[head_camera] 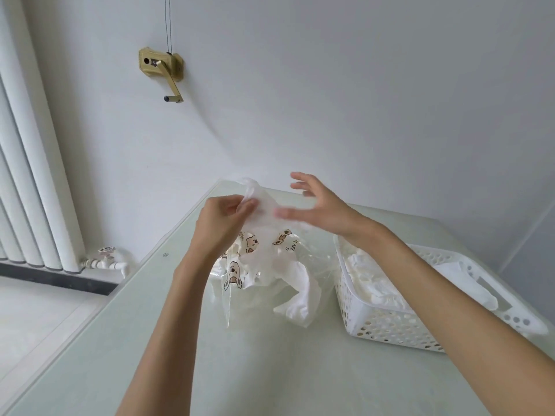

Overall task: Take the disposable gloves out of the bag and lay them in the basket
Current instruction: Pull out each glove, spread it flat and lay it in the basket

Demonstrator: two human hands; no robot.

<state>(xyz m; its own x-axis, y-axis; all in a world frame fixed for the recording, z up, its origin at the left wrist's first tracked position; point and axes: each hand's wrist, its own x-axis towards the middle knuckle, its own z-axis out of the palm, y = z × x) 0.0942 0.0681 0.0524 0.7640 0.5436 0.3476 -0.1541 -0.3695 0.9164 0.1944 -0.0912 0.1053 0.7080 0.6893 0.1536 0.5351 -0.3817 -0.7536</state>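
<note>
A clear plastic bag (240, 274) printed with cartoon animals lies on the pale table, with white gloves spilling from its right side (300, 295). My left hand (222, 220) pinches a thin translucent glove (258, 202) above the bag. My right hand (318, 205) hovers just right of that glove, fingers spread and straight, its thumb blurred behind the film. A white perforated basket (375, 322) stands to the right with several gloves (369, 277) inside.
The pale green table (210, 370) runs to the wall behind. At the left a white radiator (36, 175) with a valve (105, 259) stands near the floor. On the wall hangs a brass crank (162, 67).
</note>
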